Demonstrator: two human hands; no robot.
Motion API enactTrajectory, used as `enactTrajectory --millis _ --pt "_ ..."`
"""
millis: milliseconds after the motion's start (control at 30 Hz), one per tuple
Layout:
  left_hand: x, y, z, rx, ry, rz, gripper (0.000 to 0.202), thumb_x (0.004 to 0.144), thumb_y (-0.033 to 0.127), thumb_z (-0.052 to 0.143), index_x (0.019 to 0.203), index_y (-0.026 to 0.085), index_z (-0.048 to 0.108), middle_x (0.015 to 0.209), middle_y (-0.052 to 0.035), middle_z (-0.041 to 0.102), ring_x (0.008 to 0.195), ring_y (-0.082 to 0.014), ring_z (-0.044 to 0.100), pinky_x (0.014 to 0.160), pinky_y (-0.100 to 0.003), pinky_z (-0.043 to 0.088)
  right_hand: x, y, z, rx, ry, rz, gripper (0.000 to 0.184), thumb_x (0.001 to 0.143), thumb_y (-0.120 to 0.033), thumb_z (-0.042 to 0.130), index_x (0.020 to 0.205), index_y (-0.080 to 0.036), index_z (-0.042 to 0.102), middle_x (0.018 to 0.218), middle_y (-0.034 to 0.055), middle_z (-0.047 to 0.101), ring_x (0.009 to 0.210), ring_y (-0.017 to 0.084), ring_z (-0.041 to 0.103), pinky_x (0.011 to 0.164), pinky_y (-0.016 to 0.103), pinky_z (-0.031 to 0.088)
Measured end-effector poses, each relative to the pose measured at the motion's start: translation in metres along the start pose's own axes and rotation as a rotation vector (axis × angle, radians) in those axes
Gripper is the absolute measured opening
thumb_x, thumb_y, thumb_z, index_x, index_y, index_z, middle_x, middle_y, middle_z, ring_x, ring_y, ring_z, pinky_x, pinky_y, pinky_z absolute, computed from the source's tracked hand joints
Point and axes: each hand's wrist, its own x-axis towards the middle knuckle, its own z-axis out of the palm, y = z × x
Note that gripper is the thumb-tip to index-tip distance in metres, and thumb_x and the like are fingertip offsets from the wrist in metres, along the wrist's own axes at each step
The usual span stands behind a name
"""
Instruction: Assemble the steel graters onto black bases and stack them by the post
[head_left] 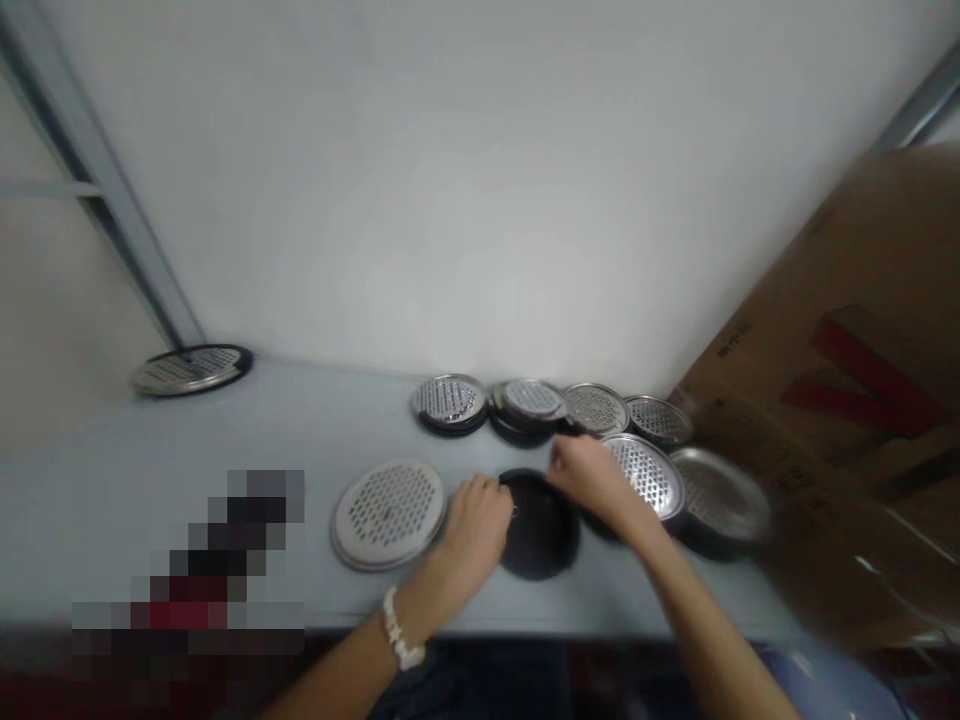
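The black round dish (541, 540) sits on the grey flat surface (337, 420); the left hand (478, 525) curls at its left rim, the right hand (589, 478) by its far-right edge, pinching unclear. A rightward slip could knock the silver perforated round metal disc (651, 472) beside the dish.

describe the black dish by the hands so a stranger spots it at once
On the grey table, toward the front, find the left hand and right hand. Between them is a round black dish. Its dark surface sets it apart from the silver, holed discs nearby.

Both hands (477, 515) (589, 472) outstretched (fingers (491, 491) curled)
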Motion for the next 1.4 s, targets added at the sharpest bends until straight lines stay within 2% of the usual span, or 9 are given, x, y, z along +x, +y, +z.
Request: enactTrajectory --millis 100,233,333,467,567,667,833,1133,1400 --pt "-0.008 -0.023 -0.02 0.103 -0.034 -0.051 0.023 0.093 0.008 0.049 0.094 0.011 0.072 0.096 -0.0162 0.071 0.1 -0.0334 0.062 0.091 -0.048 0.046 -0.031 -0.036 0.014 0.072 -0.011 -0.074 0.016 0.09 -0.021 0.058 0.098 -0.02 0.072 0.091 0.0089 0.077 0.086 0.025 0.074 0.071 0.028 0.046" --pt "-0.024 -0.036 -0.04 0.143 -0.092 -0.076 0.028 0.094 0.006 0.045 0.098 0.01 0.072 0.1 -0.0168 0.072 0.105 -0.0341 0.062 0.094 -0.048 0.045 -0.048 -0.084 0.046 0.123 -0.04 -0.142 0.016 0.085 -0.016 0.058 0.094 -0.019 0.071 0.087 0.01 0.078 0.08 0.026 0.075 0.065 0.027 0.044" --pt "-0.031 -0.042 -0.054 0.05 -0.149 -0.088 0.027 0.096 0.011 0.045 0.096 0.013 0.073 0.102 -0.0148 0.072 0.108 -0.0326 0.062 0.094 -0.046 0.045 -0.052 -0.099 0.062 0.201 -0.043 -0.19 0.017 0.088 -0.014 0.055 0.095 -0.018 0.07 0.088 0.0105 0.078 0.081 0.026 0.074 0.066 0.027 0.044" --pt "-0.035 -0.069 -0.075 -0.086 -0.122 -0.181 0.031 0.092 0.031 0.063 0.12 0.019 0.069 0.125 -0.0136 0.067 0.122 -0.0334 0.056 0.102 -0.047 0.043 -0.061 -0.08 0.069 0.48 0.122 -0.21 0.021 0.099 -0.02 0.046 0.105 -0.02 0.066 0.093 0.0067 0.075 0.085 0.022 0.072 0.073 0.028 0.048" --pt "-0.04 -0.098 -0.083 -0.084 -0.25 -0.338 0.1 0.066 0.046 0.086 0.153 0.022 0.042 0.157 -0.0209 0.041 0.143 -0.0467 0.034 0.11 -0.059 0.035 -0.07 -0.05 0.074 0.446 0.391 -0.045 0.025 0.099 -0.025 0.043 0.11 -0.018 0.065 0.104 0.0135 0.072 0.097 0.028 0.067 0.086 0.038 0.05" --pt "-0.046 -0.116 -0.08 -0.11 -0.379 -0.352 0.134 0.051 0.05 0.092 0.161 0.021 0.023 0.165 -0.0268 0.021 0.147 -0.052 0.025 0.114 -0.06 0.03 -0.077 -0.028 0.086 0.272 0.486 0.089 0.033 0.097 -0.027 0.045 0.12 -0.014 0.064 0.114 0.0198 0.067 0.107 0.037 0.062 0.093 0.051 0.049" --pt "-0.047 -0.111 -0.07 -0.108 -0.397 -0.316 0.136 0.049 0.049 0.091 0.162 0.028 0.018 0.166 -0.0246 0.018 0.145 -0.0555 0.026 0.11 -0.065 0.034 -0.077 -0.021 0.108 0.256 0.433 0.049 0.044 0.096 -0.02 0.037 0.133 -0.008 0.057 0.131 0.0234 0.06 0.12 0.037 0.06 0.1 0.049 0.049" --pt "-0.045 -0.109 -0.071 -0.094 -0.352 -0.269 0.127 0.057 0.049 0.083 0.163 0.029 0.014 0.165 -0.0232 0.022 0.146 -0.0507 0.03 0.108 -0.063 0.038 -0.074 -0.025 0.102 0.563 0.279 0.082 0.042 0.098 -0.037 0.04 0.124 -0.01 0.058 0.113 0.0208 0.07 0.106 0.033 0.069 0.094 0.045 0.053" --pt "-0.043 -0.105 -0.073 -0.15 -0.346 -0.274 0.124 0.061 0.049 0.081 0.163 0.025 0.014 0.165 -0.0217 0.024 0.147 -0.0488 0.029 0.113 -0.061 0.033 -0.064 -0.031 0.117 0.777 0.38 0.152 0.057 0.09 -0.04 0.051 0.139 -0.01 0.05 0.129 0.0201 0.063 0.112 0.032 0.065 0.095 0.046 0.053"
